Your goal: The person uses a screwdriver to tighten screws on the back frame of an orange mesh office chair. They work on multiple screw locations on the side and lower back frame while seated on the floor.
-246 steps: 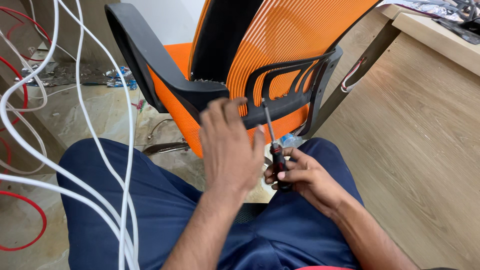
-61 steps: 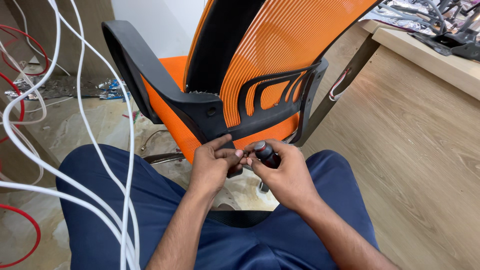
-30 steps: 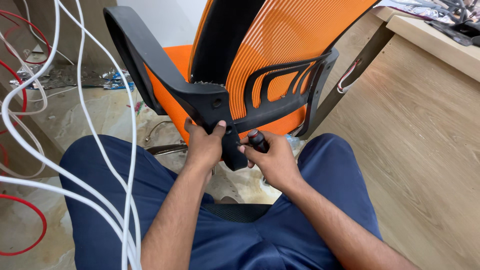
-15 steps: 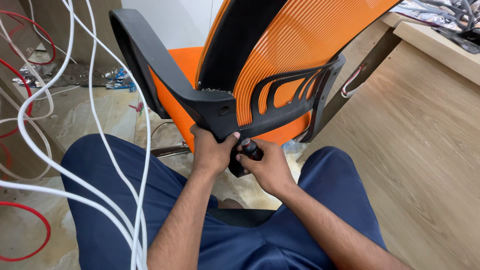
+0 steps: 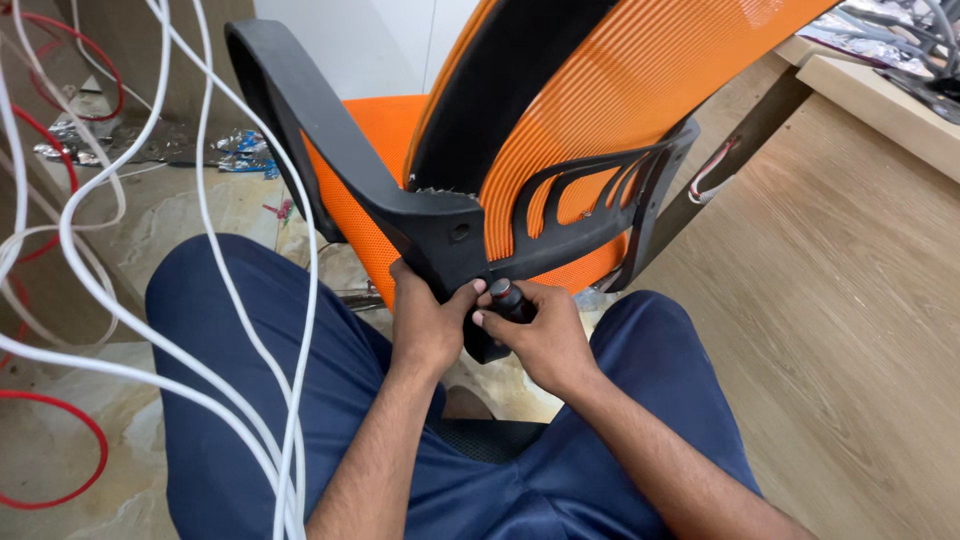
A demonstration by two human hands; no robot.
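On a stone floor (image 5: 150, 215) strewn with cables (image 5: 215, 300), you sit behind an orange chair (image 5: 600, 110). Your left hand (image 5: 425, 325) grips its black armrest bracket (image 5: 450, 245), steadying it, while your right hand (image 5: 540, 335) clenches a screwdriver (image 5: 508, 298) against it.

Both arms stretched forward from the near edge, bent a little, meeting in the middle. Left hand (image 5: 428, 325) curled tight, thumb pointing right and touching the other hand. Right hand (image 5: 535, 335) closed in a fist, knuckles up, fingers tucked in. Wrists straight. Blue-clad legs spread wide underneath, left and right.
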